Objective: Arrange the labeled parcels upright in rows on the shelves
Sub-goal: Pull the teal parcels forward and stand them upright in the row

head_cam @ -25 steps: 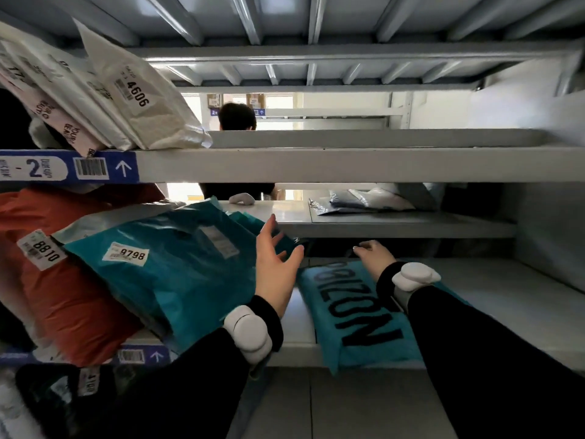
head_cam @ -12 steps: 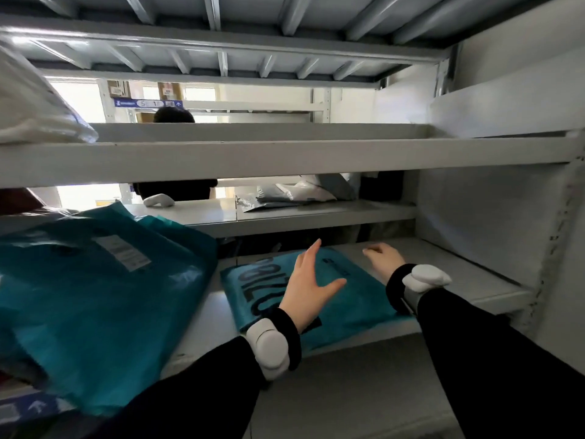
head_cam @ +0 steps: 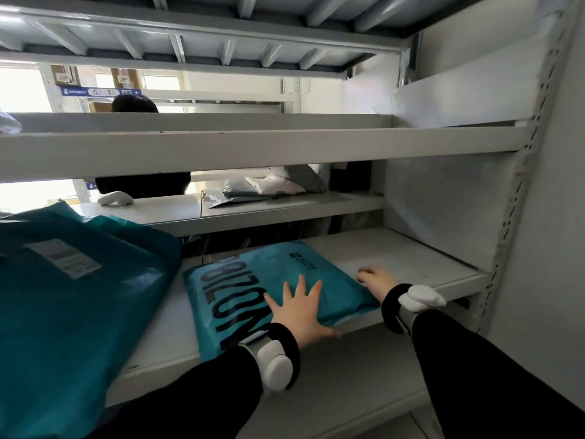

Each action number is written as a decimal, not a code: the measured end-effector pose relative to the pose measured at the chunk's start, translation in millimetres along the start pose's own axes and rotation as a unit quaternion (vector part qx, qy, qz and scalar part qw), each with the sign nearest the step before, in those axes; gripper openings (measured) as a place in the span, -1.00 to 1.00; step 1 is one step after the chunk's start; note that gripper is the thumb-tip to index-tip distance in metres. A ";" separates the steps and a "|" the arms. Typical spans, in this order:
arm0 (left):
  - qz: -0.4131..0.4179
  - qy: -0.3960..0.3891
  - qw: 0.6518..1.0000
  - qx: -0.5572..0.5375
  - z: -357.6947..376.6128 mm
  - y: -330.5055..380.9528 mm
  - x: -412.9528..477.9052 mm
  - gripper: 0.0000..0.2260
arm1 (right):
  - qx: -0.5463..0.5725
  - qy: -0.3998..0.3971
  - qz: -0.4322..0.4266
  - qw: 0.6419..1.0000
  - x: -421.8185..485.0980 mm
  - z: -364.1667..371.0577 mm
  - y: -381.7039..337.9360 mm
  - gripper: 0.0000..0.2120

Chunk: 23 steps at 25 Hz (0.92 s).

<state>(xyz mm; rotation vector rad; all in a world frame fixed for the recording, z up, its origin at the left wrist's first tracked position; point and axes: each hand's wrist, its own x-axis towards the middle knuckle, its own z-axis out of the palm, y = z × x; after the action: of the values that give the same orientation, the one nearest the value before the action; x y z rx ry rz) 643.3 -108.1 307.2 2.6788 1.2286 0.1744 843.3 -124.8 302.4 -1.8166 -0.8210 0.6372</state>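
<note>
Hands at a flat teal plastic mailer parcel (head_cam: 285, 267) with black lettering, which lies flat on the grey metal shelf (head_cam: 411, 258).
The left hand (head_cam: 299, 312) rests on the parcel's near end, fingers straight and spread, grasping nothing. The right hand (head_cam: 376, 280) sits at the parcel's right edge with fingers bent downward; whether they pinch that edge cannot be told. Left of the parcel, apart from it, a bigger teal plastic bag with a white label (head_cam: 69, 312) leans tilted. Beyond the parcel, grey and white poly bags (head_cam: 272, 186) lie on a farther shelf, and beyond its far left corner is a person in dark clothing (head_cam: 142, 185).
</note>
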 end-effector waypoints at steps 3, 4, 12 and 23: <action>-0.021 0.001 0.999 0.038 7.9 3.5 2.0 -0.02 | -0.004 -0.005 0.000 1.000 1.5 3.2 6.6 -0.61; -0.026 0.002 0.998 0.053 10.5 4.1 2.3 0.00 | 0.000 -0.008 0.002 1.000 1.7 4.3 8.2 -0.60; -0.037 0.034 0.985 0.165 37.4 -0.7 4.5 -0.13 | 0.021 -0.026 -0.005 0.999 0.1 7.7 19.4 -0.58; -0.047 0.018 0.984 0.168 19.9 2.5 5.2 -0.36 | -0.021 -0.009 -0.046 0.999 -6.8 6.2 3.6 -0.67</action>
<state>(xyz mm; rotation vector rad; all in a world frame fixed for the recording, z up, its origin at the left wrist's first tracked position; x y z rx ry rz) 652.2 -108.1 288.5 2.8972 1.5128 -0.0010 835.3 -127.5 297.3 -1.8016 -0.9313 0.5822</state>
